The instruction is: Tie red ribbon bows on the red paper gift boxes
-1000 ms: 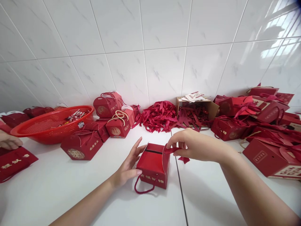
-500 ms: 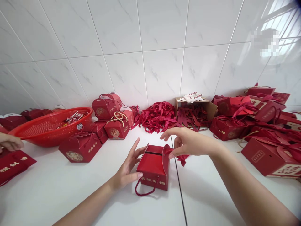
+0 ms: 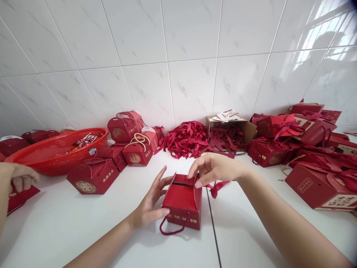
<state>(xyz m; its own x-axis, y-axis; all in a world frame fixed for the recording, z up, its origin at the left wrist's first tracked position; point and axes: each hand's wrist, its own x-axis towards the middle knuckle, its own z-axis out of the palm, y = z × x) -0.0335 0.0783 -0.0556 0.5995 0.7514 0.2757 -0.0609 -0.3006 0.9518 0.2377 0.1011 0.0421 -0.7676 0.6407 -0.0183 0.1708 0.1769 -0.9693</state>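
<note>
A small red gift box with gold lettering and a dark red rope handle stands on the white table in front of me. My left hand holds its left side, thumb at the front corner and index finger raised. My right hand is over the right top edge, pinching the side flap there between thumb and fingers. Behind this hand a red ribbon trails out to the right; its other end is hidden.
Behind lie a heap of red ribbons and a carton of them. Red gift boxes crowd the right, others the left near an orange-red plastic basket. Another person's hand is at far left over a red item.
My right hand has moved slightly left and inward over the box top, and the right flap is pressed in. The other person's hand at far left has moved right over the red item.
</note>
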